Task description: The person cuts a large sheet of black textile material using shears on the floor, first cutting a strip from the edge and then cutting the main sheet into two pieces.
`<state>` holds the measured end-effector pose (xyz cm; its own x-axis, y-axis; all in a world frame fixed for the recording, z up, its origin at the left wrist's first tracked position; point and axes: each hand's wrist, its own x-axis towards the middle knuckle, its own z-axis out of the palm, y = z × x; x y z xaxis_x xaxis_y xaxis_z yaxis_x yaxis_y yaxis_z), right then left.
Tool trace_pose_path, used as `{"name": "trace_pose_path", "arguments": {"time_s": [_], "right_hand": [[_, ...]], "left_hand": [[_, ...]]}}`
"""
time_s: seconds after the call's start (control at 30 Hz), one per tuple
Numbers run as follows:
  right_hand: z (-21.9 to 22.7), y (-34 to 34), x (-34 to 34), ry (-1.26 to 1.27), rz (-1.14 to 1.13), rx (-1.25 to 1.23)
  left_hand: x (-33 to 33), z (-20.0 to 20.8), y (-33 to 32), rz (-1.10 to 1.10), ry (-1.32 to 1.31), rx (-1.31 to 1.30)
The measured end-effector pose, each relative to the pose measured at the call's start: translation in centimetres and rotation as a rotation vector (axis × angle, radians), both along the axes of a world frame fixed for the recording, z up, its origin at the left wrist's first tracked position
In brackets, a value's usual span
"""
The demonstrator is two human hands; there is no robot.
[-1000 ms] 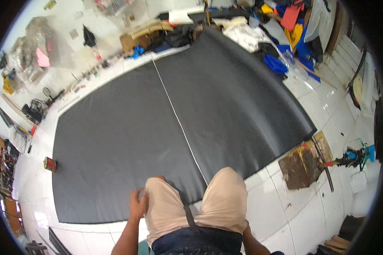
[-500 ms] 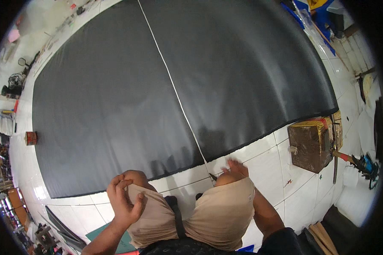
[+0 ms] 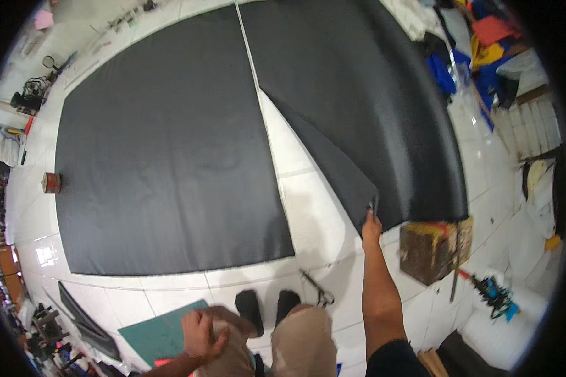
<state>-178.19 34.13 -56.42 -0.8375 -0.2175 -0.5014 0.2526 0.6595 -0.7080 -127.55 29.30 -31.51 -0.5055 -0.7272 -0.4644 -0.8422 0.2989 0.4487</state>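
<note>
A large black sheet lies on the floor, split by a long cut into a left piece and a right piece. My right hand is closed on the near inner corner of the right piece, which is lifted and folded back to the right. White floor shows in the wedge between the pieces. Over my left knee rests my left hand, holding nothing, fingers loosely bent and thumb apart. Dark-handled scissors lie on the tiles in front of my feet.
A worn brown-and-yellow block stands by the sheet's near right corner. At its left edge sits a small red tin. A green mat lies near my left leg. Coloured scraps are piled at far right.
My right hand has gone from my right knee to the sheet's corner and pulled it rightward. The two pieces have parted along the white line. The scissors have come into fuller view.
</note>
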Motion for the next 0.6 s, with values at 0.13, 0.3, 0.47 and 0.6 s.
{"name": "trace_pose_path", "arguments": {"time_s": [0.13, 0.3, 0.47, 0.6], "right_hand": [[11.8, -2.6, -5.3, -0.191, -0.352, -0.037], [23.9, -6.1, -7.9, -0.276, -0.519, -0.245], [30.7, -5.6, -10.4, -0.196, -0.401, -0.464], [41.1, -6.4, -5.4, -0.097, -0.260, -0.438]], "left_hand": [[0.8, 2.0, 3.4, 0.041, -0.051, 0.063], [-2.4, 5.4, 5.0, 0.018, -0.205, 0.198], [-13.5, 8.0, -0.2, 0.145, 0.183, 0.270], [-27.5, 14.2, -8.6, 0.196, 0.421, 0.322]]}}
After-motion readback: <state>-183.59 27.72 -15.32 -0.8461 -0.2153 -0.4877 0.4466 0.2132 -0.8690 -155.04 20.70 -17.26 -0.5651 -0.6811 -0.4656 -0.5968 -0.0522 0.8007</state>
